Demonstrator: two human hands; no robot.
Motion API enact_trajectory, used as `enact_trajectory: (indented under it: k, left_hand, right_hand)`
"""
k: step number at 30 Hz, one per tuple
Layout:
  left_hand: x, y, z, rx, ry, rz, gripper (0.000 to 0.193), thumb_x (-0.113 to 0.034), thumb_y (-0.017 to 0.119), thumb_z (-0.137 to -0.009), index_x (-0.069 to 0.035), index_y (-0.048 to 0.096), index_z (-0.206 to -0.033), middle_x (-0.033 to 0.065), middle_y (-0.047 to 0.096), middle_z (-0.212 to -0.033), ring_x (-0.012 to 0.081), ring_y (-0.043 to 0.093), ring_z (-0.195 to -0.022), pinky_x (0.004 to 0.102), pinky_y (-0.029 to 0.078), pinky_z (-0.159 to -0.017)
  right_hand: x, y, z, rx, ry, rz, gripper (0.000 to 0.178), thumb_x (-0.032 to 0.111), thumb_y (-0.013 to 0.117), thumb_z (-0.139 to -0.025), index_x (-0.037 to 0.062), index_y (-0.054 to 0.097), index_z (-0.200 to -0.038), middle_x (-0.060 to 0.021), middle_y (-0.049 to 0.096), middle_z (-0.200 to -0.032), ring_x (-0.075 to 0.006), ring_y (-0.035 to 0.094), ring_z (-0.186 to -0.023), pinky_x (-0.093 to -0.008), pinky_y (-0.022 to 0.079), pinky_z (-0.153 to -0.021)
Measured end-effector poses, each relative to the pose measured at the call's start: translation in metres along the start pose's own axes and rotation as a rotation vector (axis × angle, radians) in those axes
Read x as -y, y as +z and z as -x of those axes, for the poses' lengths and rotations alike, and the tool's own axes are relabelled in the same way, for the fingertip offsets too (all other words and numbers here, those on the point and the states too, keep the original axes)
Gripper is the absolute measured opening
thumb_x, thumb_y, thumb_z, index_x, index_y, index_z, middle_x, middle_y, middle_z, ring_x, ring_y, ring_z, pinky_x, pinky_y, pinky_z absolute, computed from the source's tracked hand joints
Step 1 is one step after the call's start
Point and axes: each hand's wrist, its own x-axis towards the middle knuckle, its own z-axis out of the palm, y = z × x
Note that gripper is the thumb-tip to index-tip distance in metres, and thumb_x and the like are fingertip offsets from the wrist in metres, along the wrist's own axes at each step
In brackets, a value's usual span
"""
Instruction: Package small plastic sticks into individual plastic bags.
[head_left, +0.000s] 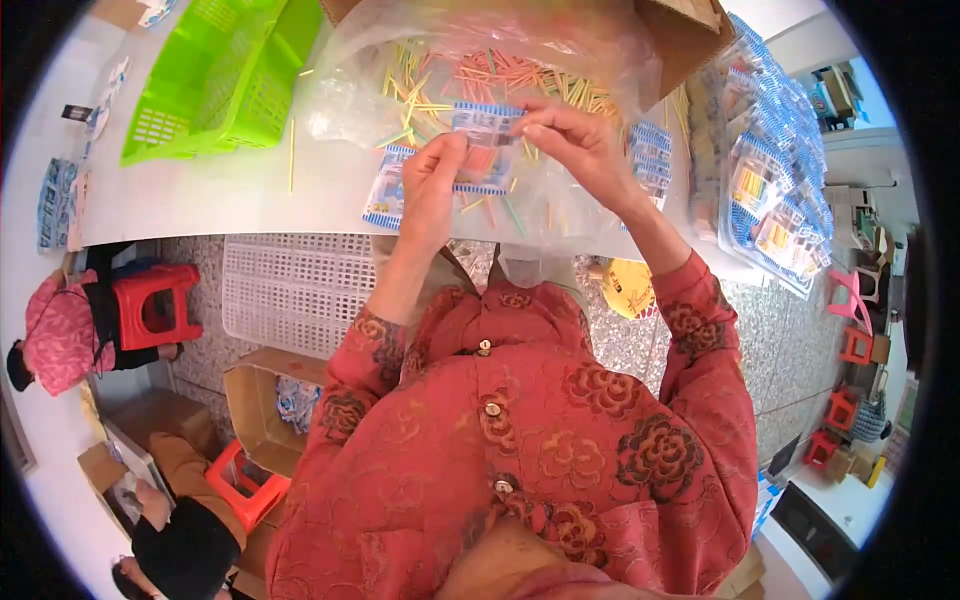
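So in the head view, the blue-and-white packet [484, 178] is up near the top middle of the frame, held above the surface [215, 205]. It's see-through in the middle and you can make out pinkish-orange sticks inside. The left hand [430, 188] has its fingers pinched on the packet's left side, thumb on top. The right hand [578, 148] comes in from the right, thumb and finger nipping the upper right edge.

Right behind that, toward the top, there's a messy pile of colored sticks [490, 72], pink, yellow and some green, on clear plastic sheeting [345, 105]. A flat packet [384, 192] sits just left of the left wrist, and another packet [651, 158] lies to the right of the right hand.

Upper left has a bright green basket [215, 85] with a lone yellow stick [292, 157] near it. Top right you get part of a cardboard box [685, 40], then a big heap of filled packets [775, 190] along the right end. Lower down on the left there's a white grid crate [295, 290].
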Motion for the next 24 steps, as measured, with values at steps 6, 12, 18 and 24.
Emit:
enact_trajectory:
  k: [6, 12, 18, 24]
  left_hand:
    - [0.003, -0.005, 0.002, 0.064, -0.064, 0.008, 0.020, -0.016, 0.056, -0.090, 0.001, 0.064, -0.093, 0.0027, 0.066, -0.082, 0.0055, 0.058, -0.070, 0.0203, 0.047, -0.063]
    - [0.008, -0.018, 0.004, 0.046, -0.086, -0.131, 0.012, -0.005, 0.064, -0.083, 0.003, 0.064, -0.093, 0.0058, 0.067, -0.085, 0.0072, 0.060, -0.072, 0.0206, 0.048, -0.066]
    - [-0.006, -0.048, 0.000, -0.218, 0.099, -0.086, 0.010, -0.004, 0.065, -0.082, 0.003, 0.064, -0.090, 0.0056, 0.066, -0.083, 0.0066, 0.059, -0.071, 0.0204, 0.048, -0.065]
    - [-0.013, -0.054, 0.004, -0.242, 0.150, -0.016, 0.010, -0.003, 0.065, -0.082, 0.002, 0.063, -0.091, 0.0053, 0.066, -0.085, 0.0064, 0.059, -0.071, 0.0206, 0.048, -0.067]
  right_hand:
    - [-0.003, 0.002, -0.001, 0.007, 0.103, 0.113, 0.017, 0.013, 0.055, -0.091, 0.0011, 0.066, -0.096, -0.0009, 0.064, -0.093, -0.0063, 0.054, -0.087, -0.0218, 0.043, -0.079]
    - [-0.005, 0.006, 0.000, -0.030, 0.007, 0.116, 0.020, 0.017, 0.059, -0.089, 0.0004, 0.067, -0.094, 0.0005, 0.064, -0.079, -0.0033, 0.054, -0.075, -0.0213, 0.044, -0.065]
    - [-0.018, -0.004, 0.009, 0.114, 0.078, 0.540, 0.016, 0.011, 0.058, -0.086, 0.0020, 0.066, -0.097, -0.0079, 0.065, -0.084, -0.0138, 0.060, -0.074, -0.0282, 0.047, -0.068]
    - [-0.027, 0.003, 0.043, 0.403, 0.068, 0.855, 0.014, 0.008, 0.060, -0.078, 0.0028, 0.060, -0.091, -0.0142, 0.062, -0.075, -0.0332, 0.061, -0.070, -0.0402, 0.048, -0.063]
